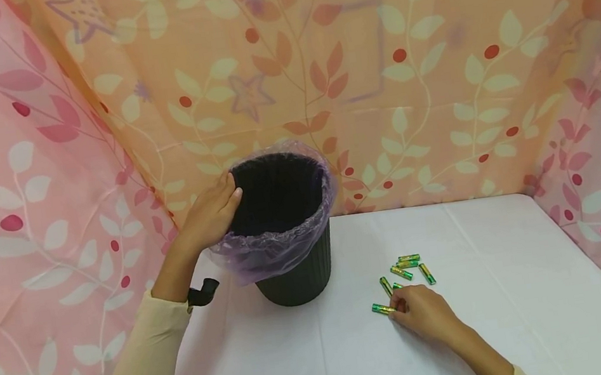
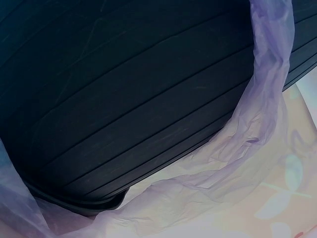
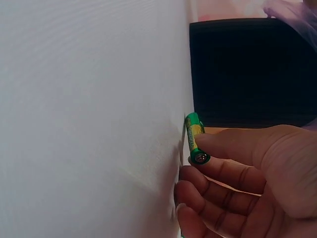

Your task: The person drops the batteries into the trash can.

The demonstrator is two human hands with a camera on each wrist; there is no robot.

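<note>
A black ribbed waste bin (image 1: 297, 284) stands upright on the table, with a purple plastic bag (image 1: 281, 257) folded down over its rim. My left hand (image 1: 210, 211) rests on the bin's left rim, its fingers extended. The left wrist view catches the bin's ribbed wall (image 2: 138, 94) and the loose bag (image 2: 267, 74), but not the hand. Low over the table, my right hand (image 1: 425, 314) pinches a green and yellow battery (image 3: 194, 131) between thumb and index finger. Right beyond it lie several like batteries (image 1: 427, 273); the hand partly hides one.
A white cloth covers the table (image 1: 499, 288). Leaf-patterned curtains (image 1: 433, 66) close off the back and both sides. Behind the bin, the bag's edge comes near the back curtain. A black wrist mount (image 1: 204, 292) sticks out from the left wrist.
</note>
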